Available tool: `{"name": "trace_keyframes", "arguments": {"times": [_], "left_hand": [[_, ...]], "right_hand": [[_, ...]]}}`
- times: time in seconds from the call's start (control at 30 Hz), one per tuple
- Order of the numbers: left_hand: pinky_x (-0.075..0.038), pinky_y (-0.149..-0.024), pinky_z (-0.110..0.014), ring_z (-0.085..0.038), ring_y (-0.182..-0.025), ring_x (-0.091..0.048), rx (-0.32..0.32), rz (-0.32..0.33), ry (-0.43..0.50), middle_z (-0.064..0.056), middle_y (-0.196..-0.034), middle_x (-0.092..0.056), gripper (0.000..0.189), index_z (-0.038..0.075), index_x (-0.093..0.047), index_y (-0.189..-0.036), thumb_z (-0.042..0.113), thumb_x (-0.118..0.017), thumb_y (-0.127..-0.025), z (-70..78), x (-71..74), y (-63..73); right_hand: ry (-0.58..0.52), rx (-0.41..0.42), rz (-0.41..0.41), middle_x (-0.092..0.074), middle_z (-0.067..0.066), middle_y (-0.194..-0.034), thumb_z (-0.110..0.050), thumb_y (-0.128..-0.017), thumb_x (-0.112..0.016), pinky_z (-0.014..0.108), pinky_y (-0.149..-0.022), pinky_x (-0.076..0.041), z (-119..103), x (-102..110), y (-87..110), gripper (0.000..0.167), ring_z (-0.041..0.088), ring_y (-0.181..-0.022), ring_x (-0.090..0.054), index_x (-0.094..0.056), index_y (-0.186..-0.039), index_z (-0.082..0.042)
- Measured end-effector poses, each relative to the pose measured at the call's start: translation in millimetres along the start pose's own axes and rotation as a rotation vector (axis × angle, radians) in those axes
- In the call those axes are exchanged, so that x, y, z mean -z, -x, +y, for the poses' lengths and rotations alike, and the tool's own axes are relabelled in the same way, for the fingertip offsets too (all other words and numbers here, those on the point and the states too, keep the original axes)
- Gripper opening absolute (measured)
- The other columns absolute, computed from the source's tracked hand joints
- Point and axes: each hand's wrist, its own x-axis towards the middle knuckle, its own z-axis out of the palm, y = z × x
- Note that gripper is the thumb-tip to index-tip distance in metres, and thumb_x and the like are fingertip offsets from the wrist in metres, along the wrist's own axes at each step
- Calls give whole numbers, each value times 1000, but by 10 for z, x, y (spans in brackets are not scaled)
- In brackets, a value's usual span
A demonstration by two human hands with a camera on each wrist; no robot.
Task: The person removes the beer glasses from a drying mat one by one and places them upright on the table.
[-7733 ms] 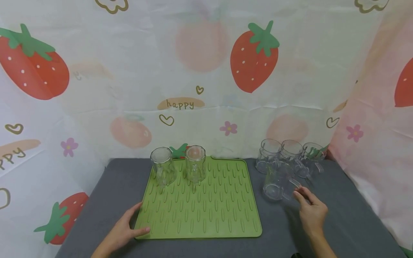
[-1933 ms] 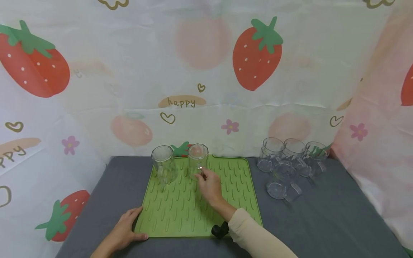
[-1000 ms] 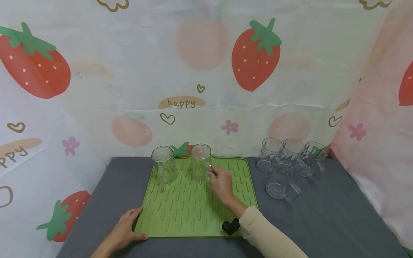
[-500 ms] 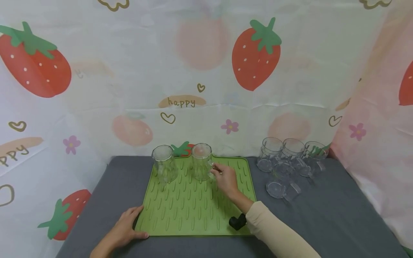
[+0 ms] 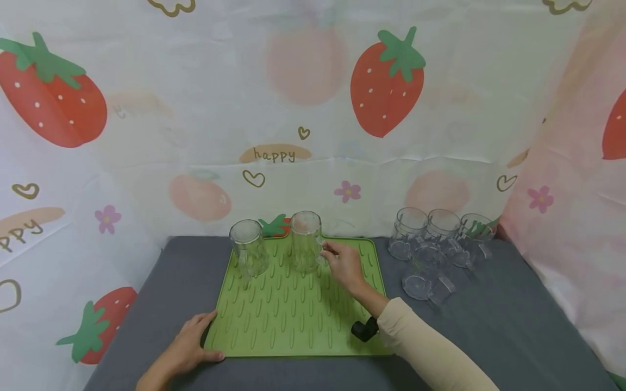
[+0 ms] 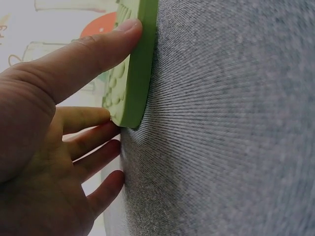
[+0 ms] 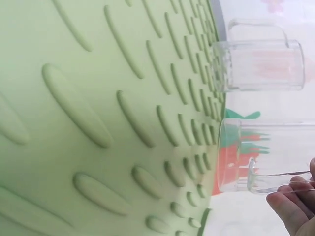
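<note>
My right hand (image 5: 344, 267) pinches the handle of a clear glass mug (image 5: 305, 244) at the back middle of the green mat (image 5: 303, 326). In the right wrist view, fingertips (image 7: 290, 206) touch that handle, and the mug's base looks close to the mat; contact cannot be told. A second glass mug (image 5: 249, 250) stands to its left on the mat, its handle facing forward. My left hand (image 5: 183, 347) rests at the mat's front left corner. Its thumb (image 6: 98, 56) touches the mat's edge in the left wrist view, the other fingers loosely extended beside the corner.
Several clear mugs (image 5: 408, 233) stand close together on the grey cloth (image 5: 504, 331) at the back right. A black object (image 5: 364, 329) shows beside the right sleeve (image 5: 430, 342). A strawberry-print curtain (image 5: 303, 125) hangs behind the table.
My right hand has gone from the mugs at right to the mat. Its mug has shifted right, its handle turned from front to right; its top is now slightly higher. My left hand stays put.
</note>
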Motion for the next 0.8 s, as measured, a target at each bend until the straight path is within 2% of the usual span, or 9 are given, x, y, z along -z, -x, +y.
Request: {"name": "trace_keyframes", "arguments": {"times": [0.13, 0.23, 0.3, 0.53, 0.8], "left_hand": [[-37, -99, -66, -54, -131, -34, -1, -2, 6, -30, -142, -41, 106, -6, -36, -146, 42, -87, -67, -3, -2, -3], [-36, -99, -67, -54, -131, -35, -4, 2, 1, -31, -141, -41, 106, -7, -36, -146, 43, -87, -67, -7, -5, -2], [-36, -99, -67, -54, -131, -35, -7, 4, -2, -31, -141, -41, 106, -7, -36, -146, 42, -87, -67, -9, -3, -1], [-36, -98, -68, -55, -131, -34, 3, -6, -14, -32, -141, -41, 106, -6, -36, -146, 44, -86, -68, -11, 3, -10], [-36, -99, -67, -55, -131, -35, 3, 1, -21, -32, -141, -41, 105, -7, -37, -145, 43, -87, -67, -14, -8, -16]], "right_hand": [[-7, 30, 2, -76, 14, -90, -10, -87, -71, 37, -63, -56, -21, 60, -22, 18, 27, -83, -72, -74, -101, 1], [-28, 54, 19, -75, 15, -90, -10, -88, -70, 35, -63, -56, -47, 113, -30, 18, 26, -82, -71, -74, -101, 2], [-39, 58, 22, -75, 16, -91, -11, -88, -69, 36, -68, -58, -72, 153, -44, 19, 26, -83, -71, -74, -101, 2], [-78, -52, -24, -75, 18, -95, -8, -87, -70, 41, -71, -58, -159, 305, -127, 21, 30, -85, -71, -74, -105, 2], [-86, -78, -40, -74, 19, -98, -9, -89, -68, 39, -70, -58, -237, 446, -177, 25, 30, -87, -70, -71, -111, 4]]}}
